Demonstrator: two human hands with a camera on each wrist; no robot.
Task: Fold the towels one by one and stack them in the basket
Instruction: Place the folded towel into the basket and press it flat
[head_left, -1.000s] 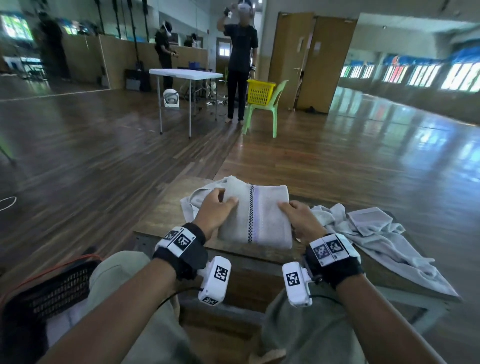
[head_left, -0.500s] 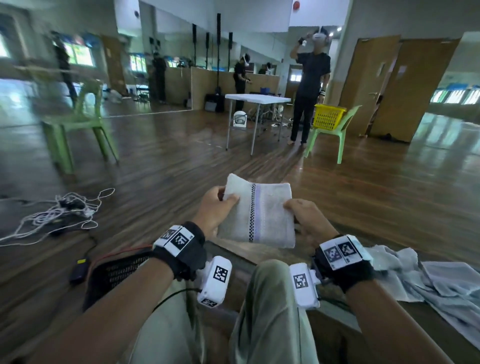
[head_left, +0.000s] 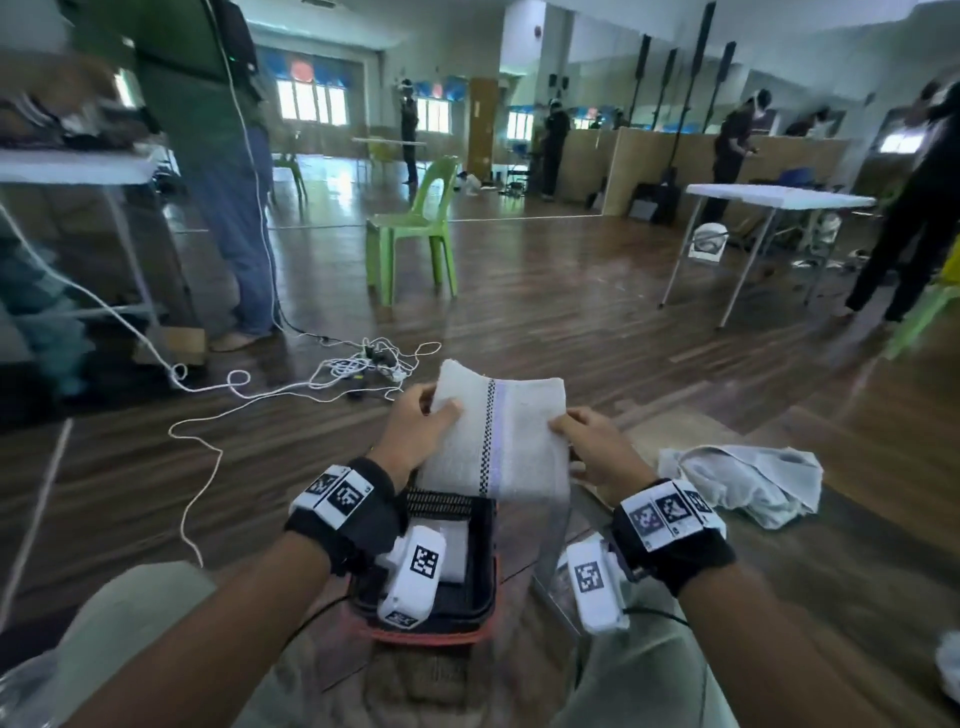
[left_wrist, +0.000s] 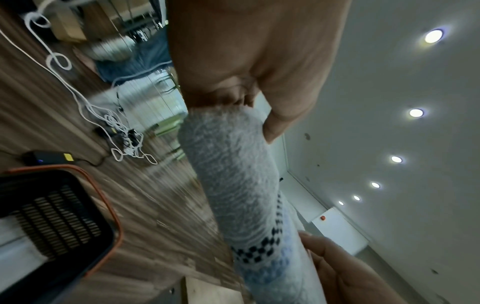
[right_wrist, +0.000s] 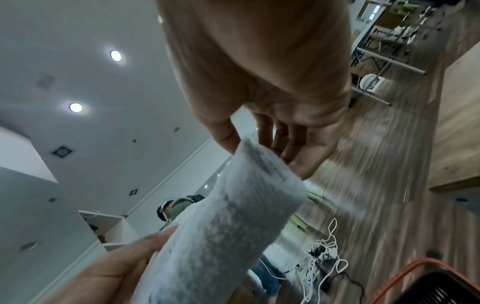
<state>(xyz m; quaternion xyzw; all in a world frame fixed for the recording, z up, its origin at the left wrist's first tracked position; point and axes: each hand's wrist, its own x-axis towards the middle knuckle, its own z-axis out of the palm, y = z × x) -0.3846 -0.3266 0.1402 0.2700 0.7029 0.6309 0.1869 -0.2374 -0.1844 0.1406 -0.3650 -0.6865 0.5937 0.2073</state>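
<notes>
Both hands hold a folded white towel (head_left: 498, 436) with a black checked stripe in the air. My left hand (head_left: 431, 415) pinches its left edge, thumb on top. On the right edge, my right hand (head_left: 571, 431) pinches with its thumb over and its fingers under. The towel hangs just above the far end of a black basket (head_left: 431, 636) with an orange rim, which stands on the floor between my knees. Something pale lies inside it. The left wrist view shows the towel (left_wrist: 233, 174) and the basket (left_wrist: 52, 216). In the right wrist view the towel (right_wrist: 233, 216) sags between both hands.
A heap of unfolded pale towels (head_left: 743, 483) lies on the low wooden table (head_left: 831, 571) to my right. White cables (head_left: 363, 369) sprawl on the floor ahead. A green chair (head_left: 410, 234), folding tables and several standing people are farther off.
My hands have lifted the folded towel off the table and carried it left. It is now over the basket. My head has turned left with it.
</notes>
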